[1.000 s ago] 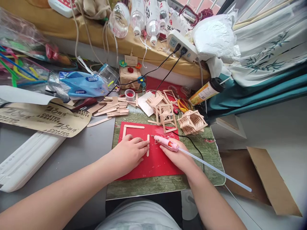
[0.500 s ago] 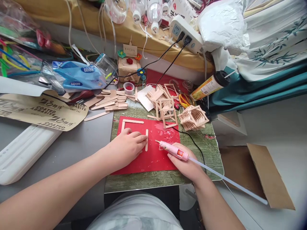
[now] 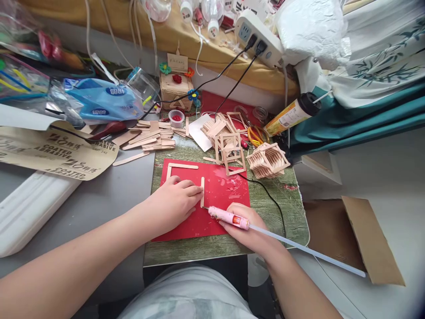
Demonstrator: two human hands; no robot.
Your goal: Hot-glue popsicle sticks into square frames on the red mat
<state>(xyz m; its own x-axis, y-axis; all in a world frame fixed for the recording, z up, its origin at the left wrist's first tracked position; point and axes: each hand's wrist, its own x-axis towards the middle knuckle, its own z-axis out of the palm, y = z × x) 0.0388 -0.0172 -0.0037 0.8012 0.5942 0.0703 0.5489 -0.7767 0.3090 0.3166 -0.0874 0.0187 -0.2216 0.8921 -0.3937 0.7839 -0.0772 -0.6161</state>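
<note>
My right hand is wrapped round a pink hot glue gun. A long translucent glue stick sticks out of its back end. The gun's nozzle meets the near end of an upright-lying wooden craft stick on the red sheet. With its fingertips at that stick's middle, my left hand grips it against the sheet; the thumb is mostly hidden. Two more craft sticks form a corner at the sheet's far left, one partly covered by my left hand.
Behind the sheet lie loose craft sticks, stick squares and a stacked stick structure. A black cord runs along the right side. Sandpaper is at left, a drink cup at right, a power strip above.
My right hand has brought the glue gun left and toward me, so its nozzle reaches the craft stick's near end. My left hand stays on the stick.
</note>
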